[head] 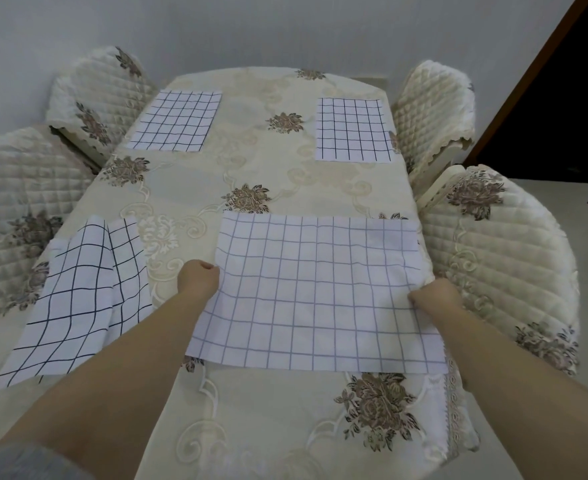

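Observation:
A white cloth with a pale grid (315,292) lies spread flat on the near right part of the table (251,168). My left hand (198,279) pinches its left edge about halfway along. My right hand (432,295) grips its right edge at the table's right side. A second checked cloth with dark lines (84,299) lies rumpled and partly folded at the near left, hanging over the table's edge. Two smaller checked cloths lie flat at the far left (176,121) and far right (353,129).
The table wears a cream tablecloth with brown flower prints. Quilted cream chairs stand at the left (12,216), far left (95,95), far right (434,105) and right (500,258). A dark doorway (569,98) opens at the upper right.

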The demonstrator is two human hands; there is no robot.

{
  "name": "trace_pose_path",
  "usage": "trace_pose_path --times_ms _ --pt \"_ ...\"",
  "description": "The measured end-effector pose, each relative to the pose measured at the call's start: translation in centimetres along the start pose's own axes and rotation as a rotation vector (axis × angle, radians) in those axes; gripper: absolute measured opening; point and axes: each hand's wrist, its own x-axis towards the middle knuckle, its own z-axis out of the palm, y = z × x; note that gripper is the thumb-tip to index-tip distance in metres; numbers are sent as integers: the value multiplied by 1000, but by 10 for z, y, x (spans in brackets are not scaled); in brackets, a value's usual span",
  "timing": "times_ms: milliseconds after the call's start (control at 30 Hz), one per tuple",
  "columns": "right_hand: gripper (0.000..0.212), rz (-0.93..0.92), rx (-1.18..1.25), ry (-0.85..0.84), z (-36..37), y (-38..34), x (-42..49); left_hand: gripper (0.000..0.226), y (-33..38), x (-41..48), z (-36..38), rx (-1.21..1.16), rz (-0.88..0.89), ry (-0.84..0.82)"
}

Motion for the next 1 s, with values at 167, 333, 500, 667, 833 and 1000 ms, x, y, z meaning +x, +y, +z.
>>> trace_pose_path --times_ms 167,333,500,667,833,1000 --pt "53 69 264 12 -5 -11 -3 11 12 -1 -2 -84 22 -1" --pt "55 116 388 -21 -20 -25 -10 9 27 -5 -8 -182 34 -39" --pt "53 54 537 -69 -31 -40 -15 12 46 -11 -15 -370 0 -131" --pt "49 -17 604 -111 -40 -57 -33 12 71 -29 -16 -466 23 -222" --pt "23 -165 637 -113 -37 -70 -52 20 96 -49 -8 -491 52 -283" --pt "27 -265 616 -132 -32 -87 -73 21 114 -70 10 -480 99 -334"
